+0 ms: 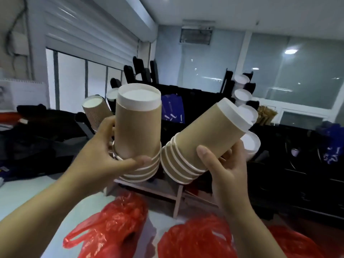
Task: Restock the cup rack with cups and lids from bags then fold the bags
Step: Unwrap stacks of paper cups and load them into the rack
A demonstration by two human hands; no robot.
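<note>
My left hand (pixel 104 149) grips a nested stack of brown paper cups (pixel 138 127), held bottom-up and almost vertical. My right hand (pixel 225 164) grips a second stack of brown cups (pixel 206 138), tilted with its white base toward the upper right. Both stacks are raised in front of the black cup rack (pixel 188 101). White lids (pixel 242 95) sit in the rack's right-hand slots, and a ribbed brown cup (pixel 95 110) lies in a left slot. Red plastic bags (pixel 115 220) (pixel 197 239) lie crumpled on the counter below my arms.
The rack stands on a pale wooden frame (pixel 167 190) on a white counter (pixel 28 194). Dark bags and clothing (pixel 42 135) are piled at the left. Blue bags (pixel 172 108) sit behind the rack, and wooden stirrers (pixel 267 114) stand at the right.
</note>
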